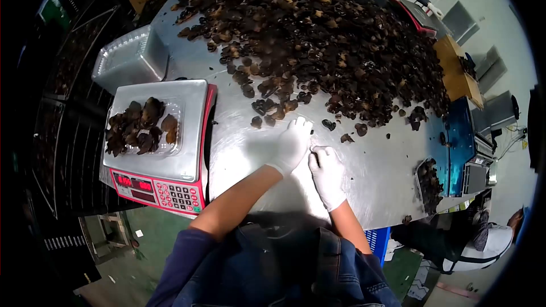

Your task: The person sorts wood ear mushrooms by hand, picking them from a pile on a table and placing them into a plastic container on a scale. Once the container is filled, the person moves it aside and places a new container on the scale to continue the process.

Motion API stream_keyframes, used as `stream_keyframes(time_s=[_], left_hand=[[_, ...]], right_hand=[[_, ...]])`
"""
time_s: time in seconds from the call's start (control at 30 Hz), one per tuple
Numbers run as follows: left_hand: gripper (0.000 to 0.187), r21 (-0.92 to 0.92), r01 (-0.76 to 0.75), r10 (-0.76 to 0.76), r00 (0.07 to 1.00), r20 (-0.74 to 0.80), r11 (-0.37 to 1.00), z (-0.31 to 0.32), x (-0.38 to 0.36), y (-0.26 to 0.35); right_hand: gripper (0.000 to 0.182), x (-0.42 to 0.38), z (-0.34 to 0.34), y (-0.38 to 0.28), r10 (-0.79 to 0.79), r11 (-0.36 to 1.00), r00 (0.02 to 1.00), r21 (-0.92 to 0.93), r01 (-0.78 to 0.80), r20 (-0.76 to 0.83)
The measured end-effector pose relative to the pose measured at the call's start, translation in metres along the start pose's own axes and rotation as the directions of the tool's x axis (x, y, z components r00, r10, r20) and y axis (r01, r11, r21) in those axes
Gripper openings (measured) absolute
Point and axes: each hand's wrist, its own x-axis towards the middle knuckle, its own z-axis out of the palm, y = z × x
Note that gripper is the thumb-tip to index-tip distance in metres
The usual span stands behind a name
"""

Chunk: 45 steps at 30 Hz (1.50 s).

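Wood-ear mushrooms, heaping across metal worktop; smaller lot sitting in clear tray on scale. Handling: seeming light, fragile at ruffled edges; thick middles offering likeliest hold. Left hand: fingers extending close together, near stray pieces. Right hand: fingers curling; any pinch hiding from view.

Scale: red casing, silver-grey plate, red-lit digits. Fungus pieces: dark brown to black, some tan. Gloves were white; basket was blue, floor green.
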Motion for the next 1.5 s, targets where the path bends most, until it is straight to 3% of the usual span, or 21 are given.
stream_keyframes(time_s=[0.03,0.13,0.27,0.3,0.37,0.4,0.47,0.5,0.67,0.73,0.77,0.8,0.87,0.9,0.93,1.0,1.07,1.13,1.2,1.37,1.5], left_hand=[[0.024,-0.113,-0.003,0.000,1.000,-0.029,0.994,-0.001,0.001,0.000],[0.025,-0.262,0.120,-0.099,0.991,0.093,0.958,-0.019,0.010,0.017],[0.036,-0.287,0.042,-0.001,0.990,0.141,0.957,0.005,0.031,0.035],[0.028,-0.342,0.273,-0.186,0.946,0.266,0.899,0.011,0.040,0.042],[0.022,-0.078,0.110,-0.095,0.979,0.178,0.991,0.021,0.047,0.037],[0.019,-0.021,0.073,-0.070,0.988,0.141,0.997,0.045,0.052,0.030],[0.019,0.105,0.061,-0.075,0.988,0.135,0.993,0.052,0.056,0.024],[0.019,0.106,0.134,-0.158,0.949,0.273,0.985,0.044,0.061,0.031],[0.015,-0.203,0.083,-0.067,0.994,0.085,0.976,-0.049,0.023,0.037],[0.018,-0.225,0.120,-0.125,0.992,-0.009,0.967,-0.126,0.003,0.036],[0.019,-0.219,0.050,-0.088,0.982,-0.167,0.974,-0.168,-0.016,0.033],[0.021,-0.200,-0.020,-0.045,0.946,-0.320,0.980,-0.205,-0.034,0.024],[0.019,-0.237,0.094,-0.202,0.850,-0.487,0.967,-0.248,-0.050,-0.009],[0.018,-0.150,0.142,-0.202,0.802,-0.562,0.978,-0.271,-0.062,-0.026],[0.016,-0.066,0.195,-0.193,0.750,-0.632,0.978,-0.291,-0.073,-0.043],[0.015,-0.022,0.300,-0.233,0.691,-0.685,0.954,-0.314,-0.090,-0.071],[0.015,0.009,0.391,-0.291,0.699,-0.653,0.920,-0.323,-0.100,-0.090],[0.020,0.139,0.387,-0.233,0.765,-0.600,0.911,-0.320,-0.109,-0.107],[0.028,0.310,0.358,-0.160,0.841,-0.517,0.881,-0.319,-0.115,-0.115],[0.041,0.220,0.375,-0.221,0.831,-0.511,0.900,-0.332,-0.125,-0.097],[0.030,0.138,0.380,-0.182,0.691,-0.700,0.914,-0.358,-0.139,-0.100]], right_hand=[[0.008,0.001,-0.003,0.004,-0.068,0.997,0.976,0.029,0.075,-0.206],[0.015,0.012,-0.041,0.021,0.124,0.983,0.944,0.171,-0.074,-0.305],[0.028,0.032,-0.054,0.056,0.295,0.955,0.939,0.088,-0.283,-0.176],[0.026,0.034,-0.045,0.066,0.237,0.970,0.957,-0.015,-0.243,-0.169],[0.023,0.039,-0.043,0.058,0.241,0.962,0.966,-0.111,-0.251,-0.091],[0.017,0.036,-0.041,0.060,0.143,0.973,0.975,-0.156,-0.170,-0.169],[0.011,0.041,-0.034,0.063,0.162,0.980,0.969,-0.084,-0.180,-0.189],[0.009,0.040,-0.036,0.063,0.164,0.983,0.971,-0.050,-0.175,-0.173],[0.012,0.055,-0.029,0.016,0.144,0.953,0.981,0.287,-0.103,-0.129],[0.012,0.065,-0.029,-0.036,-0.013,0.911,0.996,0.411,0.046,-0.084],[0.010,0.070,-0.026,-0.061,-0.089,0.881,0.994,0.461,0.105,-0.055],[0.010,0.076,-0.022,-0.090,-0.142,0.825,0.989,0.550,0.133,-0.027],[0.010,0.085,-0.016,-0.148,-0.145,0.707,0.988,0.704,0.064,0.056],[0.011,0.089,-0.020,-0.181,-0.206,0.735,0.977,0.667,0.120,0.052],[0.013,0.098,-0.003,-0.197,-0.351,0.703,0.930,0.625,0.340,-0.111],[0.013,0.105,0.014,-0.243,-0.470,0.618,0.860,0.621,0.482,-0.200],[0.016,0.108,0.041,-0.273,-0.495,0.610,0.855,0.638,0.469,-0.155],[0.024,0.109,0.058,-0.288,-0.625,0.627,0.767,0.493,0.604,-0.145],[0.034,0.107,0.073,-0.295,-0.598,0.666,0.801,0.533,0.522,-0.037],[0.052,0.102,0.059,-0.291,-0.548,0.675,0.830,0.531,0.513,-0.105],[0.037,0.109,0.044,-0.273,-0.364,0.636,0.931,0.720,0.278,-0.038]])
